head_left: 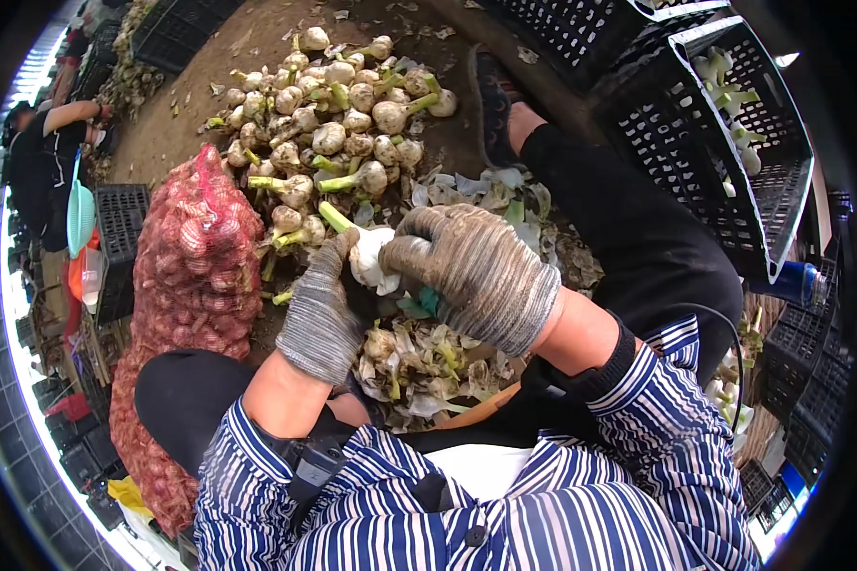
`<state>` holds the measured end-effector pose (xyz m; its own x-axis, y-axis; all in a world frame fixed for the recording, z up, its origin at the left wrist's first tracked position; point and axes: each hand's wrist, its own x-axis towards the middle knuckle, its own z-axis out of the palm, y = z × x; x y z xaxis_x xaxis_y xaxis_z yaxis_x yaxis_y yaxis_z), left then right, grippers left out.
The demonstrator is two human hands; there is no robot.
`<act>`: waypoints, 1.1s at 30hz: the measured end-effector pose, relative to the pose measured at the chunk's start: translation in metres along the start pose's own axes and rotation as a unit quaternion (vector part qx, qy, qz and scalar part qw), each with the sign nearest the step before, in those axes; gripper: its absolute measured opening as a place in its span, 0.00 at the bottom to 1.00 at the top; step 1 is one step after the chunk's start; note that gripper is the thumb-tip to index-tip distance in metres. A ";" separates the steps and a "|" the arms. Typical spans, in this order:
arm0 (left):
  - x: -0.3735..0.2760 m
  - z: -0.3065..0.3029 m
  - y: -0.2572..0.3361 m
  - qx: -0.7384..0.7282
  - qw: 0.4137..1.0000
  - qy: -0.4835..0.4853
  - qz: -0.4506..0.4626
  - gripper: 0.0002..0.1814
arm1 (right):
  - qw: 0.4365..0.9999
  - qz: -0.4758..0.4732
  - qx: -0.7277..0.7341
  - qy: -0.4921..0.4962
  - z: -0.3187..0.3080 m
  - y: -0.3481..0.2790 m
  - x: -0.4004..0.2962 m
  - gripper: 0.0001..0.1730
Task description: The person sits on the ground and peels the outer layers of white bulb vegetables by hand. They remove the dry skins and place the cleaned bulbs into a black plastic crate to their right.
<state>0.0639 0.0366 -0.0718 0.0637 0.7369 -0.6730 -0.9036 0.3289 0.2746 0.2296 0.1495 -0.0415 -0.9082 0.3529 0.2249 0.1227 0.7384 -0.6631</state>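
Between my two gloved hands is a white garlic bulb with a short green stem that points up and left. My left hand grips it from the left, thumb at the base of the stem. The fingers of my right hand pinch the bulb's right side. Something teal, partly hidden, shows under my right hand. Beyond my hands lies a heap of soil-stained garlic bulbs with cut stems. Peeled garlic skins are piled below my hands, and more husks lie past my right hand.
A red mesh sack of garlic stands along my left side. To my right, a black plastic crate holds white garlic bulbs. A blue bottle is beside it. Another person bends at far left, near a black crate.
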 end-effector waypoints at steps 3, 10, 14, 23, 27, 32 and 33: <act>0.000 0.010 -0.007 0.021 0.996 0.080 0.013 0.21 | 0.999 -0.012 -0.004 -0.033 -0.001 -0.003 0.001 0.14; -0.007 -0.003 0.037 0.015 0.996 -0.002 0.083 0.26 | 0.993 0.050 0.025 -0.106 0.009 0.002 -0.010 0.23; -0.023 0.020 0.032 0.074 0.988 0.026 0.133 0.24 | 0.960 0.181 -0.032 -0.212 0.005 0.017 -0.006 0.20; -0.003 -0.010 0.018 0.439 0.869 0.021 0.228 0.34 | 0.943 0.286 -0.032 -0.167 -0.006 0.019 -0.002 0.18; 0.002 -0.009 0.012 0.716 0.608 0.047 0.341 0.29 | 0.940 0.288 -0.067 -0.169 -0.013 0.016 -0.004 0.26; -0.007 0.003 -0.003 0.808 0.503 0.010 0.308 0.29 | 0.948 0.206 0.229 -0.079 0.008 0.008 -0.003 0.23; -0.005 -0.007 -0.007 0.810 0.469 0.020 0.350 0.30 | 0.962 0.202 0.158 -0.091 0.016 0.010 -0.003 0.23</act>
<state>0.0669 0.0263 -0.0751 -0.0449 0.9985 -0.0309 0.8141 0.0545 0.5781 0.2269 0.1470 -0.0605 -0.8708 0.4468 -0.2053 0.3778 0.3407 -0.8609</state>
